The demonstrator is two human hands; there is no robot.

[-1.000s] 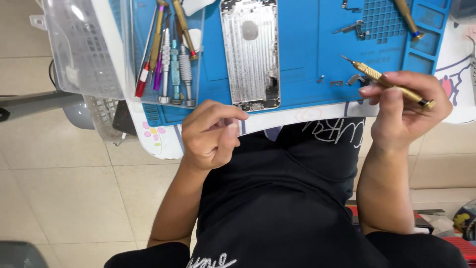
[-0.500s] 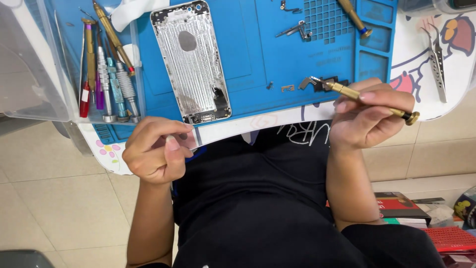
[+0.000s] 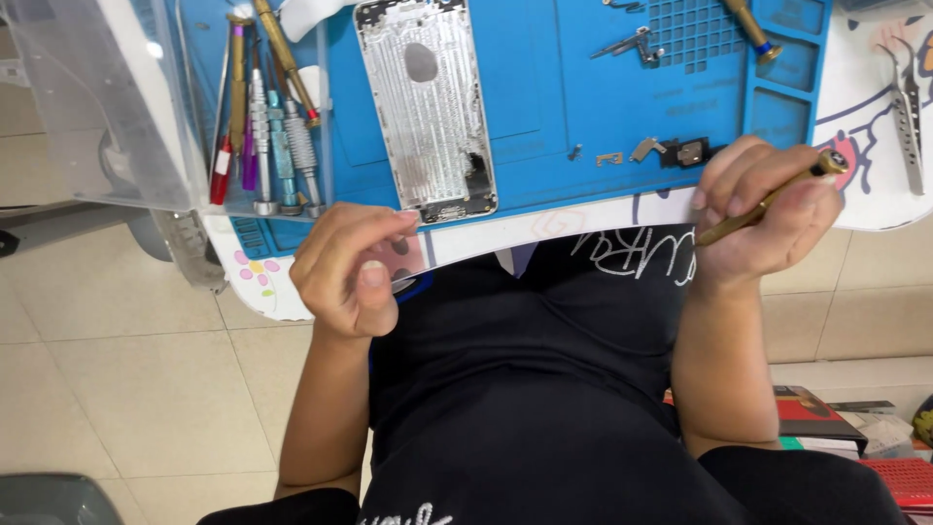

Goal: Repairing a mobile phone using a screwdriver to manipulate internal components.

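My right hand (image 3: 763,219) grips a brass-coloured screwdriver (image 3: 773,199) at the table's near edge, its tip hidden under my fingers. My left hand (image 3: 350,267) is curled just below the table edge, thumb and fingertips pinched on a small thin clear piece (image 3: 403,261). A silver phone back housing (image 3: 428,107) lies inside-up on the blue work mat (image 3: 554,87), right above my left hand. Small metal parts (image 3: 671,151) lie on the mat beside my right hand.
Several screwdrivers (image 3: 267,126) lie in a row on the mat's left side. A clear plastic box (image 3: 107,97) stands at the far left. Tweezers (image 3: 909,117) rest on the white table at right. Another brass driver (image 3: 748,24) lies at the mat's top right. Red boxes (image 3: 826,418) sit on the floor.
The view has shifted, so the mat and housing sit a little further right than half a second ago. My right hand has tilted the screwdriver more upright. My left hand stays curled.
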